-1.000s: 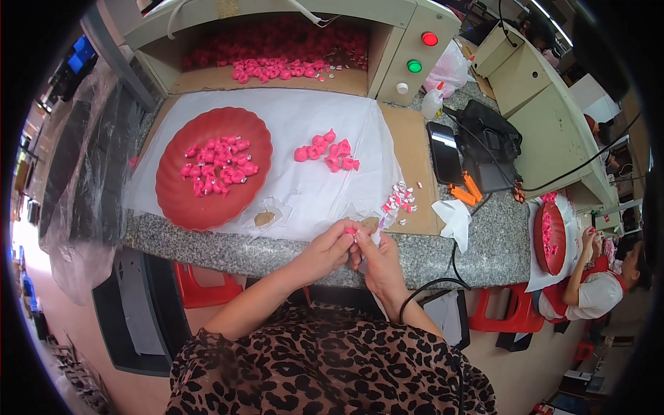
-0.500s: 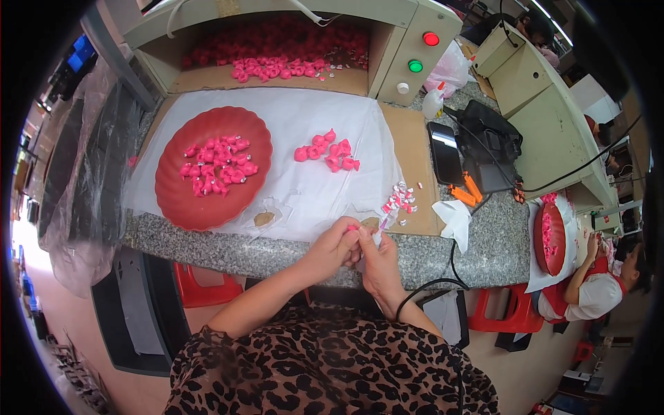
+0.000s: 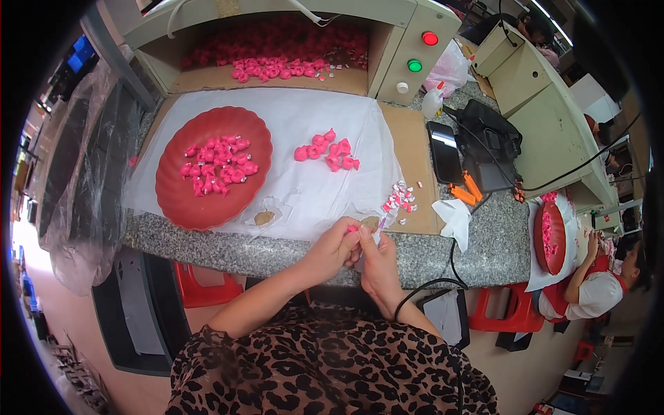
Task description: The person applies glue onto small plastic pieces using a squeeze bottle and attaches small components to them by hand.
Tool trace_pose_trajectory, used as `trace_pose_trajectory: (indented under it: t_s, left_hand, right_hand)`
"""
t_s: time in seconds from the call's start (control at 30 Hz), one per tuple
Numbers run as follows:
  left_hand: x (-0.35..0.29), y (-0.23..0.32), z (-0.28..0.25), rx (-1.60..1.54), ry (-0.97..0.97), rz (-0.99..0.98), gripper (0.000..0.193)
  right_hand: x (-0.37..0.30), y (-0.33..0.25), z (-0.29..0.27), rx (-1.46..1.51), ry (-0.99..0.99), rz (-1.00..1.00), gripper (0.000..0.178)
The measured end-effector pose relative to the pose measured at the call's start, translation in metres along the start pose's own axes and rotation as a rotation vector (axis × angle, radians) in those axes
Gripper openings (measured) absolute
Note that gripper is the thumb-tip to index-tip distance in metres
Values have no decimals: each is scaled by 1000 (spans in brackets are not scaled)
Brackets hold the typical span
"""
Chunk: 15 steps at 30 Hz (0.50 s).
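Close together at the front edge of the counter, both my hands are closed. Between the fingertips of my left hand (image 3: 333, 247) a small pink piece (image 3: 353, 229) shows, mostly covered by the fingers. My right hand (image 3: 380, 266) grips a slim tool with a pale purplish tip (image 3: 381, 225), and its thumb presses near the pink piece. Just beyond lies a little heap of pink and white bits (image 3: 399, 198). Farther off, several small pink moulded figures (image 3: 325, 150) rest on white paper (image 3: 297, 194). More pink figures (image 3: 220, 164) lie in a red scalloped plate (image 3: 181, 211) at left.
A box-shaped machine (image 3: 408, 41) with a pink-filled opening stands behind. On the right are a phone (image 3: 444, 152), a black bag (image 3: 487, 142), a glue bottle (image 3: 433, 101), orange pieces (image 3: 472, 185) and a crumpled tissue (image 3: 453, 220). A co-worker (image 3: 591, 290) sits far right.
Almost nothing differs. My hands stay at the same spot with only a very slight shift of the fingers, and the pink figures lie as before.
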<state>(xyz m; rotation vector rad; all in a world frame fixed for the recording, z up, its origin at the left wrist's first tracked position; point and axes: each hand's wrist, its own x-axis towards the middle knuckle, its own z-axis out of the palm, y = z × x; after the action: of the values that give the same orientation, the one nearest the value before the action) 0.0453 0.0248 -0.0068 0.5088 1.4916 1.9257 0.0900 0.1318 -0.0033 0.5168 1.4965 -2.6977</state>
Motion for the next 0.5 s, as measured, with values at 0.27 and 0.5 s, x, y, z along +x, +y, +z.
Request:
trace_pose_trajectory:
  t_s: [0.27,0.5]
  left_hand:
    - [3,-2,2,36,29,-4,22]
    - [4,-2,3,47,31,-13,20]
  right_hand:
    - [0,-7,5,-18,63,46,22]
    - [2,-4,-2,25,13,29,22]
